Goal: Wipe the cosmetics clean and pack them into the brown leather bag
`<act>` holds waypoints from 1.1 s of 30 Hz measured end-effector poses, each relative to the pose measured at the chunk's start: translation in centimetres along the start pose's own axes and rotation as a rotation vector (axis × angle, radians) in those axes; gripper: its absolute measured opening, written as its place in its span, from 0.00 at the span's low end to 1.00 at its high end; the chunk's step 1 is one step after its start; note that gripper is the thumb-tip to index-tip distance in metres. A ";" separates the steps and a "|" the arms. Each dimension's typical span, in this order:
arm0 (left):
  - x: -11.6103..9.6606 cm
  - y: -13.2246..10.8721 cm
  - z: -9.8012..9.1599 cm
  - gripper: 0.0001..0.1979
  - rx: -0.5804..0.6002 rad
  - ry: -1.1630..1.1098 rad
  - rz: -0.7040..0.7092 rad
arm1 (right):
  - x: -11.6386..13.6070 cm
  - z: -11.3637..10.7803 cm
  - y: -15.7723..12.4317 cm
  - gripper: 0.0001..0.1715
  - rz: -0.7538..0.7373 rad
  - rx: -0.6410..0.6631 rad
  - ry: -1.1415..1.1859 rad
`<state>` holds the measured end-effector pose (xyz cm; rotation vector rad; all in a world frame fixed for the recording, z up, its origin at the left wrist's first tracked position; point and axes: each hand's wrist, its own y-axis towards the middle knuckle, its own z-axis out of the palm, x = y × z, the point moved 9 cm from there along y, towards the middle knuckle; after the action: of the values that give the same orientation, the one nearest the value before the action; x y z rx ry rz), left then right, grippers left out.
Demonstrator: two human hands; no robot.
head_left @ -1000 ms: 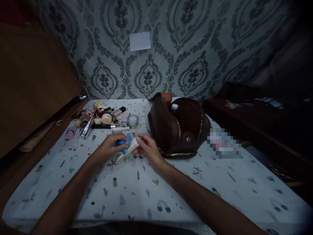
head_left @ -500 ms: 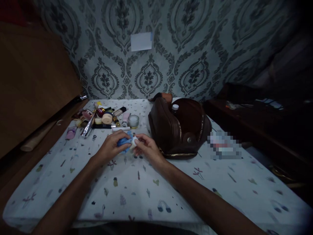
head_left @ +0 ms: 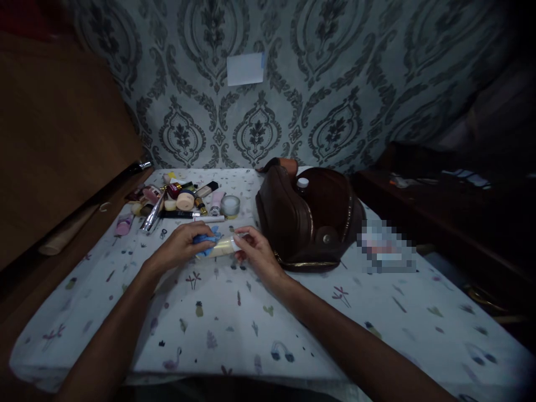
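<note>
Over the table, my right hand [head_left: 256, 249] pinches the white-capped end of a small pale-yellow tube [head_left: 224, 246]. My left hand [head_left: 184, 244] is closed round a crumpled blue cloth [head_left: 206, 241], which lies against the tube's other end. The tube is held nearly level, its left end partly hidden by the cloth and fingers. Just to the right of my right hand stands an open brown leather bag [head_left: 288, 218] with a white-capped bottle [head_left: 302, 184] inside. Behind my hands lie a white stick-like tube [head_left: 211, 219] and a round glass jar [head_left: 230, 206].
Several cosmetics are heaped at the back left, among them a silver tube [head_left: 153, 215], a beige round jar [head_left: 185, 200] and a pink tube [head_left: 124, 225]. A blurred-out packet [head_left: 387, 248] lies right of the bag. A wooden panel [head_left: 62, 151] borders the table's left side.
My left hand has shifted left with the blue cloth, so more of the pale-yellow tube shows between my hands. My right hand keeps hold of the capped end.
</note>
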<state>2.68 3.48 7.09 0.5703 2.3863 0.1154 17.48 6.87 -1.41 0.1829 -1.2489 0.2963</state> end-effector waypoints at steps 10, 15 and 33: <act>-4.1 -0.9 2.3 0.13 -0.308 0.597 0.232 | -0.4 0.9 -0.4 0.25 0.116 0.100 0.233; -3.7 -0.7 2.4 0.13 -0.298 0.593 0.225 | -0.6 0.6 -0.3 0.24 0.099 0.077 0.160; -1.0 -0.3 3.4 0.17 -0.169 0.271 0.136 | -1.1 -0.4 0.0 0.25 0.128 0.004 0.123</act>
<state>5.36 2.54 4.96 0.6715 2.5629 0.4764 17.52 6.83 -2.61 0.0868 -1.1398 0.4145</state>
